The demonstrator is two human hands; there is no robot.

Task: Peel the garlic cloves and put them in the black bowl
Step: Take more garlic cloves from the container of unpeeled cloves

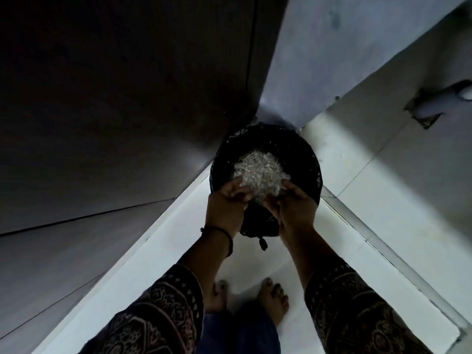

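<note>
From the head view, a pale heap of garlic skins, dry, papery and flaky, with thin straw-coloured stem bits among them, sat between the two hands directly above a round black bin; the left hand cupped the heap's near-left edge with fingers curled in against it, and the right hand cupped its near-right edge the same way, so the skins were held bunched between both palms; the bin was lined with a crinkled, glossy black plastic bag whose knotted end hung down over the near rim; a thin dark thread bracelet circled the left wrist; both sleeves were dark cloth printed with geometric motifs; bare feet stood on a smooth white tiled floor; a dark, flat-panelled door rose to the left of the bin, and a matt grey wall behind it.
</note>
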